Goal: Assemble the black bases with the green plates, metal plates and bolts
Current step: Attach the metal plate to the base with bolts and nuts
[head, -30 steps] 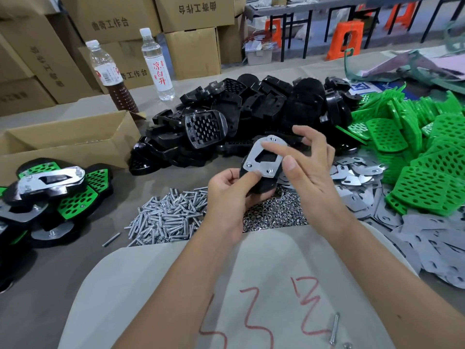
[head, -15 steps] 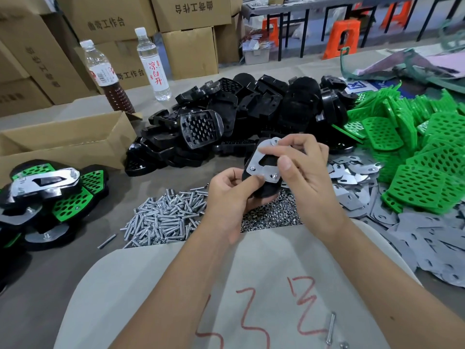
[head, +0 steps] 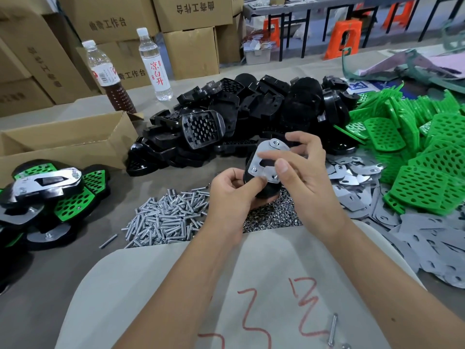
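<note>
My left hand (head: pixel 232 195) grips a black base (head: pixel 266 190) from below, thumb pressed on its edge. A metal plate (head: pixel 264 159) lies on top of that base, with bolt ends showing in its corner holes. My right hand (head: pixel 302 167) pinches the plate from the right, thumb on its lower corner and fingers over its top. Behind them lies a heap of black bases (head: pixel 251 114). Green plates (head: pixel 422 152) are piled at the right, loose metal plates (head: pixel 357 177) beside them. Bolts (head: pixel 166 220) and nuts (head: pixel 274 217) lie in piles under my hands.
Finished assemblies (head: pixel 47 192) are stacked at the left by an open cardboard box (head: pixel 63 144). Two bottles (head: pixel 156 66) stand at the back before stacked cartons. A white sack (head: pixel 226 298) with red writing covers the near table; one loose bolt (head: pixel 332 329) lies on it.
My right hand's fingers have curled closer over the metal plate, and the base with the plate has tilted slightly. The left hand keeps its hold.
</note>
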Tool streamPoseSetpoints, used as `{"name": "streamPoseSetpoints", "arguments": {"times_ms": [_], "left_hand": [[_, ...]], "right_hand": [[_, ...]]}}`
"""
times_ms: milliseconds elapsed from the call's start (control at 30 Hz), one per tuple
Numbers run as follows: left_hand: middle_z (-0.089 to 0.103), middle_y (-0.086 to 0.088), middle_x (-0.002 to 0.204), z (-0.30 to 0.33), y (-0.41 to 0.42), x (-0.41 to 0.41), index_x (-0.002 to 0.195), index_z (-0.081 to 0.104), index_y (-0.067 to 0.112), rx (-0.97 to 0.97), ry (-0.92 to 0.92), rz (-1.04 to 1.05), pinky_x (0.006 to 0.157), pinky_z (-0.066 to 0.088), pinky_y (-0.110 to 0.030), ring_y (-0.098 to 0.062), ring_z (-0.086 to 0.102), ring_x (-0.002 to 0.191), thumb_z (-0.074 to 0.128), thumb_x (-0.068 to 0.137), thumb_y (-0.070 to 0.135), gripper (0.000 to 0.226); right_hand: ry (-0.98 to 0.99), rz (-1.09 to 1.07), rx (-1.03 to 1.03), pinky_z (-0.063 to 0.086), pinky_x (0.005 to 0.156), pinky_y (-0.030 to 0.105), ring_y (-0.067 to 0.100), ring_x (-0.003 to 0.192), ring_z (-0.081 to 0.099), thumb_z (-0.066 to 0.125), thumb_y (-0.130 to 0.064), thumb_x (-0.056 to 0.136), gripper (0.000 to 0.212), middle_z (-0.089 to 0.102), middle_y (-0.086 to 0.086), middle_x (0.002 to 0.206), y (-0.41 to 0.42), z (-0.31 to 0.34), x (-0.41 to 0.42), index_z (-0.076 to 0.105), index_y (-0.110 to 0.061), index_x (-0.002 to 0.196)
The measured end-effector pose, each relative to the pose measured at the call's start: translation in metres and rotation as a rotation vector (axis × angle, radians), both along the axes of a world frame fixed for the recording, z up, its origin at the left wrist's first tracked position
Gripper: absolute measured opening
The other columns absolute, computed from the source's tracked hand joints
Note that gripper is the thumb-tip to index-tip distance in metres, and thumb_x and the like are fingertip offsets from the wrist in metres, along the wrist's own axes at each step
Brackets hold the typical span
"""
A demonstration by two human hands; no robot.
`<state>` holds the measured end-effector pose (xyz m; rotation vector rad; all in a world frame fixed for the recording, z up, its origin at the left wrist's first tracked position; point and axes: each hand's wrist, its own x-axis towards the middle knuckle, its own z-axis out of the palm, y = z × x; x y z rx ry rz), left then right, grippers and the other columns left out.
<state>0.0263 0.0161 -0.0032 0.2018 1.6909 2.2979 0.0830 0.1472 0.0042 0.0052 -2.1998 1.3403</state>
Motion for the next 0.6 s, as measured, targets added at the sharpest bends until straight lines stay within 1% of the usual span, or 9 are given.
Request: {"name": "streamPoseSetpoints", "arguments": {"times_ms": [67,100,167,233,300,367,400,467,600], "left_hand": [[0.064,-0.018,0.077,0.0,0.001,0.001,0.086,0.056,0.002,-0.002,0.01,0.002,0.071,0.064,-0.038,-0.026,0.074,0.072,0.074,0.091,-0.004,0.019],[0.065,-0.018,0.077,0.0,0.001,0.001,0.089,0.058,0.001,0.001,0.012,0.005,0.071,0.064,-0.038,-0.026,0.074,0.073,0.074,0.091,-0.004,0.017],[0.068,-0.021,0.081,0.0,0.001,0.002,0.092,0.06,-0.002,0.003,0.017,0.028,0.071,0.065,-0.04,-0.03,0.075,0.076,0.076,0.09,-0.003,0.016],[0.069,-0.023,0.079,-0.001,0.002,0.003,0.09,0.057,-0.005,-0.061,0.066,0.093,0.072,0.065,-0.047,-0.038,0.075,0.077,0.08,0.088,0.003,0.024],[0.071,-0.02,0.079,-0.005,0.004,0.005,0.086,0.057,0.001,-0.275,0.236,0.209,0.07,0.063,-0.049,-0.039,0.073,0.077,0.085,0.085,0.019,0.033],[0.067,-0.002,0.068,-0.007,0.006,0.009,0.081,0.057,0.013,-0.467,0.431,0.318,0.057,0.052,-0.035,-0.022,0.064,0.062,0.084,0.084,0.029,0.032],[0.063,0.005,0.065,-0.006,0.007,0.011,0.08,0.055,0.017,-0.509,0.496,0.344,0.053,0.045,-0.028,-0.016,0.058,0.057,0.082,0.085,0.031,0.031],[0.06,0.006,0.064,-0.005,0.007,0.013,0.08,0.053,0.019,-0.567,0.562,0.363,0.052,0.039,-0.024,-0.012,0.053,0.056,0.079,0.087,0.033,0.031],[0.062,0.005,0.07,-0.005,0.008,0.016,0.084,0.055,0.015,-0.656,0.647,0.356,0.057,0.045,-0.033,-0.015,0.057,0.064,0.078,0.09,0.03,0.028]], "right_hand": [[-0.007,-0.001,0.028,0.028,0.111,0.014,0.017,0.131,0.035,0.04,-0.06,0.097,0.047,0.037,-0.005,0.144,-0.001,0.001,0.0,0.079,-0.036,0.105],[0.007,-0.004,0.014,0.032,0.112,0.018,0.017,0.129,0.038,0.041,-0.058,0.098,0.048,0.039,-0.002,0.14,-0.001,0.001,0.0,0.08,-0.031,0.099],[0.046,-0.017,-0.02,0.04,0.111,0.036,0.021,0.126,0.044,0.047,-0.052,0.099,0.044,0.041,0.004,0.129,0.001,-0.001,-0.001,0.077,-0.021,0.091],[0.063,-0.084,0.04,0.041,0.11,0.042,0.025,0.124,0.043,0.057,-0.044,0.098,0.029,0.042,0.004,0.128,0.001,-0.004,-0.003,0.075,-0.021,0.095],[0.084,-0.179,0.153,0.036,0.109,0.031,0.024,0.12,0.04,0.068,-0.035,0.094,0.014,0.043,0.001,0.126,-0.001,-0.006,-0.007,0.075,-0.024,0.099],[0.106,-0.216,0.257,0.032,0.102,0.018,0.02,0.112,0.037,0.071,-0.03,0.094,0.009,0.043,0.0,0.12,-0.001,-0.008,-0.01,0.071,-0.023,0.099],[0.11,-0.214,0.308,0.031,0.1,0.017,0.02,0.11,0.037,0.07,-0.028,0.096,0.006,0.042,0.0,0.118,-0.002,-0.009,-0.011,0.069,-0.023,0.099],[0.108,-0.201,0.41,0.034,0.097,0.023,0.022,0.107,0.036,0.063,-0.024,0.099,0.004,0.041,0.001,0.118,-0.001,-0.011,-0.013,0.064,-0.02,0.097],[0.12,-0.184,0.534,0.039,0.087,0.033,0.02,0.103,0.033,0.049,-0.016,0.101,0.008,0.041,0.0,0.115,0.003,-0.012,-0.015,0.053,-0.016,0.094]]}}
